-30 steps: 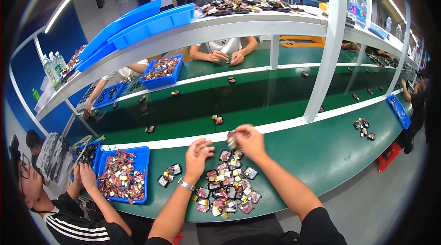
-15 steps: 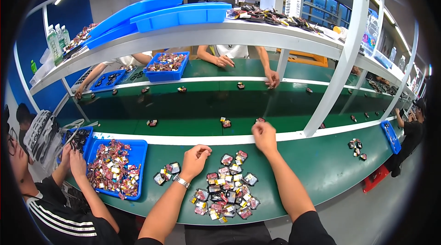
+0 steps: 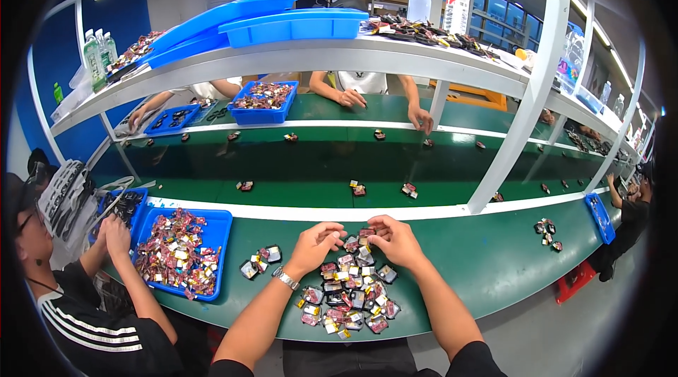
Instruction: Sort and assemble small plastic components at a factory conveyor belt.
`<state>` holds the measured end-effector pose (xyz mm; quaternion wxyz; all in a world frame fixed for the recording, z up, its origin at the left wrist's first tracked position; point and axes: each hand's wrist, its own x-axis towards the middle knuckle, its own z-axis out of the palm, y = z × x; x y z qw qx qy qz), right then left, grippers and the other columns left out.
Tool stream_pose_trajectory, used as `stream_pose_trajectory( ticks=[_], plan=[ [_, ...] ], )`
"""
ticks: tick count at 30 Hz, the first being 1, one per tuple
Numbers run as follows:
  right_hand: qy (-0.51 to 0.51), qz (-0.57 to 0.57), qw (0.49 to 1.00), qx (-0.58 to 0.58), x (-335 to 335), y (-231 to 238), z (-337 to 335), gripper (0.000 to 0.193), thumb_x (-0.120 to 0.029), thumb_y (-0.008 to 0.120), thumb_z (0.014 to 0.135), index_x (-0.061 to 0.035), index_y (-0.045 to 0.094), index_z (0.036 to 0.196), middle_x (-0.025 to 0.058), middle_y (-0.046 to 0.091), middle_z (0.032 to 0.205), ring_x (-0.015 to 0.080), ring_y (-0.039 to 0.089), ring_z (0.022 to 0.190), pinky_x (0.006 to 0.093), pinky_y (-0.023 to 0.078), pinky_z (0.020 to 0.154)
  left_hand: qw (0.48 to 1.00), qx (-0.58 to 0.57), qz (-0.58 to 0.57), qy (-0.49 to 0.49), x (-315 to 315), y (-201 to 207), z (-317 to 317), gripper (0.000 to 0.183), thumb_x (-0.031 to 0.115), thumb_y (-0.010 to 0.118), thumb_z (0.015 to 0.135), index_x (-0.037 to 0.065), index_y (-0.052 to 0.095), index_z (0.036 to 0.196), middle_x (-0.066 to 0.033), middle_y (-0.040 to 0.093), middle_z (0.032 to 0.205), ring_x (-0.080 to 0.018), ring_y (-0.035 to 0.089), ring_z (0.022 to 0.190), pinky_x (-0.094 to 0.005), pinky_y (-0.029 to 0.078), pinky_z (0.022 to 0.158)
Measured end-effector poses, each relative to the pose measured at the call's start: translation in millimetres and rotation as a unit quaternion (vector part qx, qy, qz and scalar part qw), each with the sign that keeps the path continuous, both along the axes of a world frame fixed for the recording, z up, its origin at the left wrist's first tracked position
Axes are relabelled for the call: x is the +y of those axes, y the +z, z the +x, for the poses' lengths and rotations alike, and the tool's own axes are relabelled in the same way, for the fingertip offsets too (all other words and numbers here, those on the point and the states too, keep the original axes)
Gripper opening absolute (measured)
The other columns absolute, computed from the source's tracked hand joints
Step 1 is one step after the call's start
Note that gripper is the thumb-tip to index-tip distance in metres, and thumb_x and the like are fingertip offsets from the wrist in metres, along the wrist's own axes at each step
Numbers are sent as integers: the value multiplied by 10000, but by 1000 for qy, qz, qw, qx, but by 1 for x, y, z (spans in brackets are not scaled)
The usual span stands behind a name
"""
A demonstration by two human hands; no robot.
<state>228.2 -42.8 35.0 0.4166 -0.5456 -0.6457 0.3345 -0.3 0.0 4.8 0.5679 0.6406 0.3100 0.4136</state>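
Observation:
A pile of small electronic modules [image 3: 353, 299], black-edged with red boards and white and yellow labels, lies on the green table in front of me. My left hand [image 3: 316, 246], wearing a metal-banded watch [image 3: 285, 278], hovers at the pile's far left edge, fingers curved and thumb apart. Opposite it, my right hand [image 3: 397, 241] reaches in from the right with thumb and fingers parted. Between my fingertips lies one module [image 3: 366, 233]; whether either hand touches it is unclear. A few modules [image 3: 260, 261] sit left of my left wrist.
Beyond a white rail, a dark green conveyor [image 3: 304, 165] carries spaced modules. A blue bin [image 3: 224, 250] heaped with red parts stands at left, beside a co-worker [image 3: 92, 306]. A white shelf post [image 3: 522, 87] rises at right. More people work across the belt.
My right hand has come back from the conveyor to the pile, leaving a module visible on the belt. My left hand has moved slightly right, its fingers reaching farther over the pile.

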Motion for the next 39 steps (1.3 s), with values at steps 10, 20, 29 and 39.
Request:
stream_pose_trajectory(
  ticks=[10, 20, 29, 39],
  plan=[
    [43, 176, 983, -11, -8, 5, -22, 246, -8, 682, 821, -61, 693, 1061, 98, 667, 1036, 202, 675, 828, 286, 555, 727, 984, -97, -102, -107, -13, 12, 10, 425, 6, 563, 920, -25, 451, 1329, -140, 579, 1208, -178, 651, 959, -316, 567, 852],
    [177, 126, 972, -96, -7, 14, -1, 124, -45, 686, 802, -81, 660, 918, 85, 563, 1224, 254, 561, 1117, 359, 486, 915, 982, -69, -121, -128, -8, 8, 7, 403, -19, 582, 898, -28, 489, 1291, -141, 606, 1165, -172, 646, 981, -311, 557, 857],
    [148, 127, 966, -172, -11, 10, -12, 95, -109, 651, 856, -103, 681, 947, 71, 553, 1232, 265, 557, 1106, 373, 478, 924, 978, -84, -115, -151, -9, 7, 7, 403, -39, 576, 889, -29, 475, 1278, -146, 589, 1170, -188, 626, 1041, -323, 547, 915],
    [157, 123, 958, -207, -14, 14, -13, 127, -167, 612, 882, -83, 669, 959, 68, 531, 1261, 261, 542, 1134, 379, 475, 931, 976, -54, -133, -167, -8, 10, 2, 359, 4, 556, 926, -29, 483, 1275, -141, 588, 1192, -186, 615, 1057, -332, 547, 917]
  ],
)
